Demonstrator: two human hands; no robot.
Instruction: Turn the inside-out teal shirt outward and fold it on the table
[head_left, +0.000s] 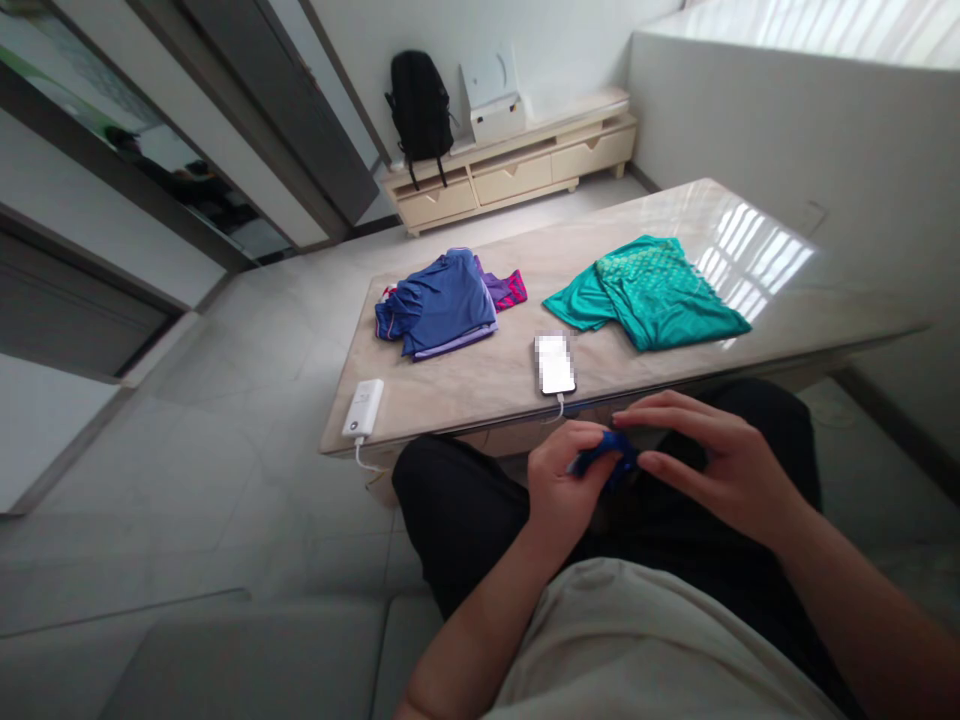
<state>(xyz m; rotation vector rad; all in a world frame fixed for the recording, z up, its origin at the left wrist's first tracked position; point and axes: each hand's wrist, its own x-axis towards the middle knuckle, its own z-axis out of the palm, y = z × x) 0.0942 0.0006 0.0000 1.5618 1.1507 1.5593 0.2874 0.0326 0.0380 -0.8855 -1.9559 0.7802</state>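
Above my lap, my left hand [562,485] is closed, pinching a small, shiny dark-blue thing [616,458] whose kind I cannot make out. Just to the right of it is my right hand [724,450], its thumb and fingers apart. The fingertips of that hand are close beside the blue thing; whether they touch it is unclear. Beyond my hands, a phone [555,365] with a bright screen and a white cable lies near the table edge. A folded green shirt [667,300] and a stack of folded clothes [454,300], dark blue on top, lie farther back.
The stone-topped table [465,385] stands before my knees. A white power bank [364,405] with a cable sits at its left corner. By the far wall, a low cabinet [517,178] bears a black backpack [420,105] and a white box [496,118]. Grey seating [262,660] is below left.
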